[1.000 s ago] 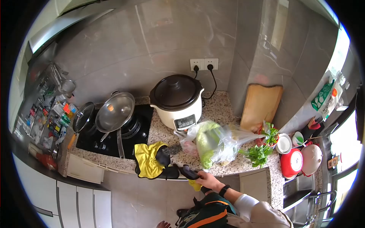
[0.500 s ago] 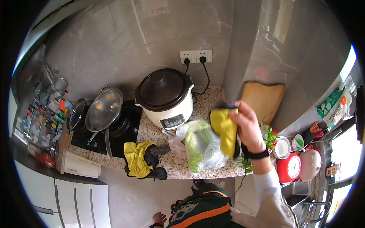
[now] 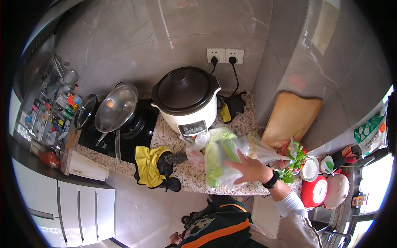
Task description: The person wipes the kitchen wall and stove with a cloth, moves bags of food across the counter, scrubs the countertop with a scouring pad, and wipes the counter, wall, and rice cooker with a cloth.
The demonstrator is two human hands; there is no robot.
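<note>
My right hand (image 3: 250, 167), with a black band on its wrist, reaches over a clear plastic bag of leafy green vegetables (image 3: 221, 155). Its fingers are spread, and they touch or nearly touch the bag's right side. Low at the bottom edge hangs my left hand (image 3: 175, 238), partly cut off, fingers loosely apart and nothing visible in them. A yellow and black glove (image 3: 235, 108) lies behind the bag, right of the white cooker (image 3: 186, 101). Another yellow and black glove (image 3: 153, 167) drapes over the counter's front edge.
A black hob (image 3: 136, 132) with a steel pan (image 3: 118, 108) is on the left. To the right, a wooden board (image 3: 291, 118) leans on the wall near leafy herbs (image 3: 295, 157), a white bowl (image 3: 310, 168) and a red pot (image 3: 314, 192). Two plugs (image 3: 232, 60) feed cords down the wall.
My right hand has let go of the glove, which now lies beside the cooker. The hand has moved left and down to the vegetable bag. My left hand is slightly lower in view.
</note>
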